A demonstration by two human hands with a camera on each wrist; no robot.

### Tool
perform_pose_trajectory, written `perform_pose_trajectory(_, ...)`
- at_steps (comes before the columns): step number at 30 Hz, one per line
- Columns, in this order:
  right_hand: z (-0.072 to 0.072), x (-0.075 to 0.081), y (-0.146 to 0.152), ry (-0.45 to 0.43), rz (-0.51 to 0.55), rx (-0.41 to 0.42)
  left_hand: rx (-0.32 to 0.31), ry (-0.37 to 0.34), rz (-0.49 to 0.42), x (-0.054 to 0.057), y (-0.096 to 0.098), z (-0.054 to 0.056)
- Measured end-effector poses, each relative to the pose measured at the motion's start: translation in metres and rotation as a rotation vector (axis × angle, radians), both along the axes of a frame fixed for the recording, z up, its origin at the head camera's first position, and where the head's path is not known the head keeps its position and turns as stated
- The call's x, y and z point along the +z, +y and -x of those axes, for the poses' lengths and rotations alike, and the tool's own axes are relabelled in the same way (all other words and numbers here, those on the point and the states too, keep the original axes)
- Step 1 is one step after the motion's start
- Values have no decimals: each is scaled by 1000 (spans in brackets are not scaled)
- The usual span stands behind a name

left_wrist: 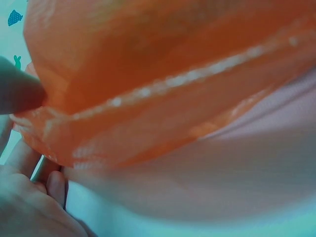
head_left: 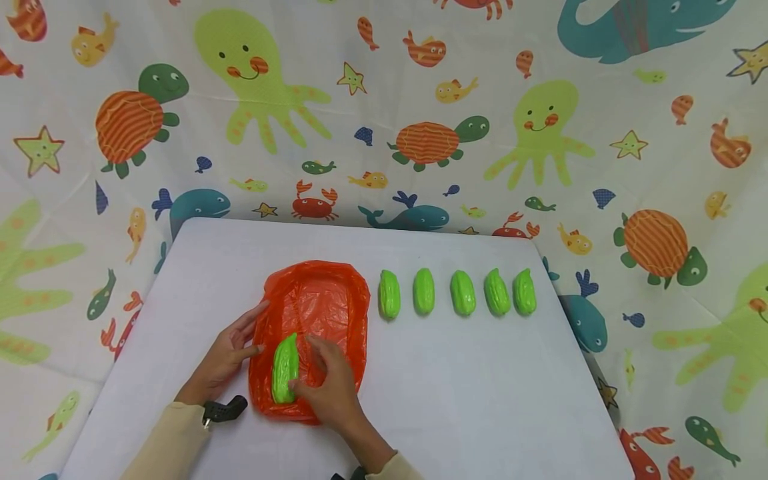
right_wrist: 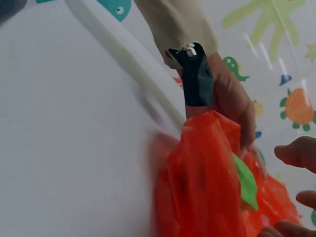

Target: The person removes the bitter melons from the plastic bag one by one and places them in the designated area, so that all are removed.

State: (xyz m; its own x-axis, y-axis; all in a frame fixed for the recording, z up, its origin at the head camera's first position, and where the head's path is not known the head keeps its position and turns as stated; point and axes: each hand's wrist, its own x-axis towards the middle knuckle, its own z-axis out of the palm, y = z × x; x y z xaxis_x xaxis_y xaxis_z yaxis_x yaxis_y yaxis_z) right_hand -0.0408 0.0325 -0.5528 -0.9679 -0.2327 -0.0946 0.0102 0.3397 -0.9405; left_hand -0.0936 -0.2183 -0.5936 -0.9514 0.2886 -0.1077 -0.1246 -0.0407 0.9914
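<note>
A red plastic bag (head_left: 333,300) lies spread open on the table, its rim standing up all round. My left hand (head_left: 223,357) holds the bag's left rim; in the left wrist view the thumb is over the edge of the bag (left_wrist: 148,118) and other fingers are under it. Inside the bag, at the lower left, lies a bright green, ridged gourd-like vegetable (head_left: 285,370). Close on its right is my right hand (head_left: 330,383), thumb tip at the gourd's lower side, fingers apart. The right wrist view shows part of the gourd (right_wrist: 245,182) behind the bag's wall and spread fingertips (right_wrist: 296,153).
Several more green gourds stand in a row to the right of the bag, from the nearest gourd (head_left: 389,295) to the farthest gourd (head_left: 525,292). They lie on a white table (head_left: 480,400). A sea-animal patterned cloth (head_left: 384,100) hangs behind the table's far edge.
</note>
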Motion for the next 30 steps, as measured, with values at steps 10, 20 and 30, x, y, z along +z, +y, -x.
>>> perform_pose_trajectory(10, -3, -8, -11, -8, -113, 41, -2, 7, -3, -1, 0, 0)
perform_pose_trajectory(20, -4, -19, -20, 2, -163, 87, -1, 12, -11, -2, 0, 0)
perform_pose_trajectory(30, -3, -17, -26, -29, -163, 76, 2, 22, -17, -2, 1, 0)
